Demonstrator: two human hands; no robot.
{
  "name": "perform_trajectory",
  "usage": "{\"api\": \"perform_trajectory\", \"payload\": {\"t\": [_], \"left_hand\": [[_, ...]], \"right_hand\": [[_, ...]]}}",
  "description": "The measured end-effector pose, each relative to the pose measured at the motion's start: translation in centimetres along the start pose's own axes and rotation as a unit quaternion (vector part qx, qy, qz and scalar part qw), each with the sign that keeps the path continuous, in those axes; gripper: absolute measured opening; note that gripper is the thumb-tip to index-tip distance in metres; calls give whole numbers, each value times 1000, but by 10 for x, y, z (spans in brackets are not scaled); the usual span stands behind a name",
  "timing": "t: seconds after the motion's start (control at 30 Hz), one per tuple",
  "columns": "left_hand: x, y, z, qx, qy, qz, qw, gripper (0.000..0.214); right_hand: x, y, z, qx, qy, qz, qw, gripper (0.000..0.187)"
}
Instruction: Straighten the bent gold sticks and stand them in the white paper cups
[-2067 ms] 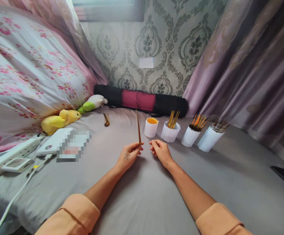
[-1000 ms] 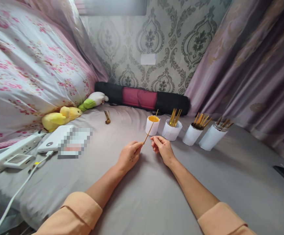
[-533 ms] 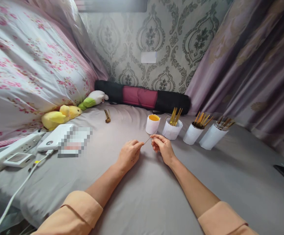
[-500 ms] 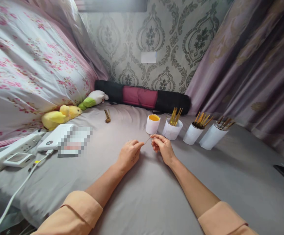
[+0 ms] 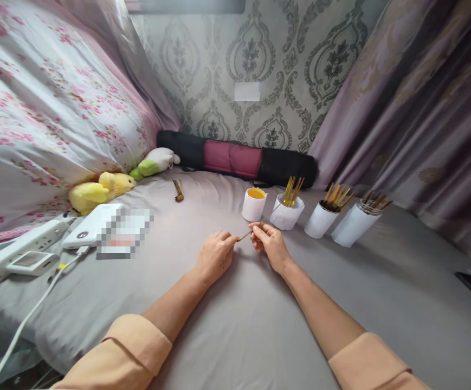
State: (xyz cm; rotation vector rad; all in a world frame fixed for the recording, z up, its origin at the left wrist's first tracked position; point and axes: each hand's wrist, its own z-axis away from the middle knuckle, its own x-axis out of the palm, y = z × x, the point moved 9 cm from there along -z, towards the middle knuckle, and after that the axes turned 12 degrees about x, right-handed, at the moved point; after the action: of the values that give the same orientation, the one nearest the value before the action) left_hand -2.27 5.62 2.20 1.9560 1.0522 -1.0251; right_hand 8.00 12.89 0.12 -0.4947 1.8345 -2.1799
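My left hand (image 5: 214,255) and my right hand (image 5: 270,245) meet low over the grey bedsheet (image 5: 235,325). Both pinch a thin brown stick (image 5: 246,234) that lies nearly flat between their fingertips, its far end pointing toward the cups. Just beyond stand a white cup with an orange top (image 5: 253,203) and a white cup of golden sticks (image 5: 286,210). Two more white cups of sticks (image 5: 320,216) (image 5: 354,221) follow to the right.
A flowered duvet (image 5: 44,108) rises at the left, with yellow and green plush toys (image 5: 97,190) below it. A power strip (image 5: 11,249), a white power bank (image 5: 89,230) and a cable lie front left. A black-and-red roll (image 5: 235,158) lines the wall; curtains (image 5: 422,119) hang right.
The stick went from upright in my left hand to tilted, then nearly flat. My right hand closed in and pinched its far part.
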Motion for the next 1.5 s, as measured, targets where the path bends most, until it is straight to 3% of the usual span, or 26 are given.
{"api": "perform_trajectory", "payload": {"t": [0.43, 0.93, 1.17, 1.33, 1.5], "left_hand": [[-1, 0, 0, 0, 20, 21, 1000, 29], [2, -14, 1, -71, 80, 185, 977, 23], [9, -23, 4, -158, 76, 265, 948, 26], [13, -26, 5, -182, 76, 318, 927, 27], [28, -29, 8, -239, 72, 440, 863, 26]], "right_hand": [[-3, 5, -3, 3, 2, -10, 1000, 29], [-8, 8, -6, 9, 16, -18, 1000, 28], [-9, 4, -4, 9, 24, -19, 999, 24], [-12, 4, -4, 10, 38, -21, 999, 22], [-15, 3, -5, 2, 51, -25, 998, 20]]}}
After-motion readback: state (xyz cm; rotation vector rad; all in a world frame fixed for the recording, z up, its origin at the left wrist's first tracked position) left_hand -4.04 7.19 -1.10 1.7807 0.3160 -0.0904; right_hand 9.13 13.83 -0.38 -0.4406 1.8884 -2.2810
